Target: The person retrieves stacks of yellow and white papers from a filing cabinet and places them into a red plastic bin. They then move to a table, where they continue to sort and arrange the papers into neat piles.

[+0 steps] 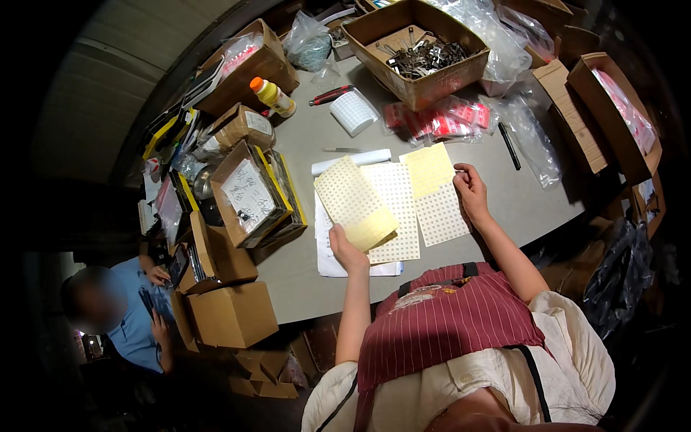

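My left hand [348, 250] is closed on the lower left edge of a pale yellow label sheet [349, 189], dotted with rows of tiny labels; its lower right part is plain yellow. On the right, my right hand [471, 193] grips the right edge of a second label sheet [441, 216], whose upper part is plain yellow. Between and partly beneath them lies another dotted sheet [396, 187]. White papers [324, 261] stick out under the left sheet. Just behind the sheets are a white paper roll [371, 158] and a thin pen-like stick [342, 150].
A carton of metal clips [425, 90] stands at the back beside red-and-white packets [439, 119]. Also on the table are a label roll [354, 112], yellow bottle [273, 97], black pen [509, 146] and open box [248, 194]. A person in blue [137, 317] works at far left.
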Demonstrator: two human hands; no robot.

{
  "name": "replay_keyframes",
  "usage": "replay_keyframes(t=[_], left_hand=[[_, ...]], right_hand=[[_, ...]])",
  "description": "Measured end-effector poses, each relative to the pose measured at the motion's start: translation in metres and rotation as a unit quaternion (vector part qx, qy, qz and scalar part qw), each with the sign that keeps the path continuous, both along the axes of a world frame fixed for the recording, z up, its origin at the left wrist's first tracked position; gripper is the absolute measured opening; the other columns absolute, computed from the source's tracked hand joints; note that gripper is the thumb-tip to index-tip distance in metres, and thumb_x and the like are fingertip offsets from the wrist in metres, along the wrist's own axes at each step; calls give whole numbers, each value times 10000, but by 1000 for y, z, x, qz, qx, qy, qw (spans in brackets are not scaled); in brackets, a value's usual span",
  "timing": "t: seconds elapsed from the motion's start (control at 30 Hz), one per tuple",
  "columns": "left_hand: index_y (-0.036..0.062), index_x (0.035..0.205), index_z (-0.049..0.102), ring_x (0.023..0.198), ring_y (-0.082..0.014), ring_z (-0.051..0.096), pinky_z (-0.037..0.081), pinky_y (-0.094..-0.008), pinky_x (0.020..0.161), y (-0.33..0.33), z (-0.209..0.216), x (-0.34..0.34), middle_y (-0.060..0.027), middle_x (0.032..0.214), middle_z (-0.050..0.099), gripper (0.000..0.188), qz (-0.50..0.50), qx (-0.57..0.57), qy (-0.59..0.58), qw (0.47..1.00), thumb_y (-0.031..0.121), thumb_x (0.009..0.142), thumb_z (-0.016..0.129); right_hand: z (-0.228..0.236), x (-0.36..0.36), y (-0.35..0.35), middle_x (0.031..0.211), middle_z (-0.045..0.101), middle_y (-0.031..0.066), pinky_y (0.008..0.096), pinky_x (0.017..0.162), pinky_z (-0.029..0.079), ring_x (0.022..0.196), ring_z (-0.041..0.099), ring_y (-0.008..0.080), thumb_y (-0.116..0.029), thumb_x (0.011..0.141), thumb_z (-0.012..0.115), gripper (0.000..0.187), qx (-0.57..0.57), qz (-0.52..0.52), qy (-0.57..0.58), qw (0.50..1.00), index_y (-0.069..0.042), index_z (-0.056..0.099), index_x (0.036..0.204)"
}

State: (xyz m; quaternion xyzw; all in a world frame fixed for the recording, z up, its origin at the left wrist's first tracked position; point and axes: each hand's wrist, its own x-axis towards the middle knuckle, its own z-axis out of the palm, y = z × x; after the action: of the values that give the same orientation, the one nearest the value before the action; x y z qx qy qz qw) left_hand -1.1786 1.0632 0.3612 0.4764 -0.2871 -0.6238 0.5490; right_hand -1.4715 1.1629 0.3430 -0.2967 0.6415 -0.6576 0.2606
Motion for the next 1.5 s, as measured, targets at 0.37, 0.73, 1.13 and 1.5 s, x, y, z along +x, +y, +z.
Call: replay_keyframes(t=[0.37, 0.73, 1.13, 1.5], left_hand=[[-1, 1238, 516, 1078, -219, 601, 477, -358, 928, 0, 10, 0, -112, 1187, 597, 374, -28, -11, -17, 999, 319, 1074, 412], [-4, 1194, 557, 1034, -196, 602, 475, -331, 905, -1, -2, 2, -108, 1125, 621, 379, -43, -29, -36, 998, 324, 1078, 407], [-72, 1266, 449, 1081, -225, 601, 461, -338, 958, 2, -5, 3, -183, 1198, 619, 344, -69, -52, -41, 995, 121, 992, 527], [-77, 1332, 373, 1132, -221, 590, 437, -320, 1005, 0, -18, 4, -187, 1256, 609, 538, -96, -76, -102, 987, -80, 804, 471]], right_hand=[[0, 1, 0, 819, 562, -33, 191, 701, 416, 756, 487, 33, -85, 965, 592, 250, 0, 1, -26, 1000, -2, 591, 1200], [-14, -4, -1, 823, 586, -27, 204, 702, 419, 758, 496, 39, -111, 962, 599, 260, 2, 4, -18, 1000, -18, 601, 1205], [-4, -2, 2, 840, 596, -14, 221, 728, 436, 782, 507, 62, -142, 966, 596, 260, 34, -4, 12, 999, -26, 617, 1198], [0, 2, -1, 868, 605, -2, 231, 757, 450, 808, 519, 70, -169, 983, 595, 255, 36, -19, 28, 999, -27, 625, 1192]])
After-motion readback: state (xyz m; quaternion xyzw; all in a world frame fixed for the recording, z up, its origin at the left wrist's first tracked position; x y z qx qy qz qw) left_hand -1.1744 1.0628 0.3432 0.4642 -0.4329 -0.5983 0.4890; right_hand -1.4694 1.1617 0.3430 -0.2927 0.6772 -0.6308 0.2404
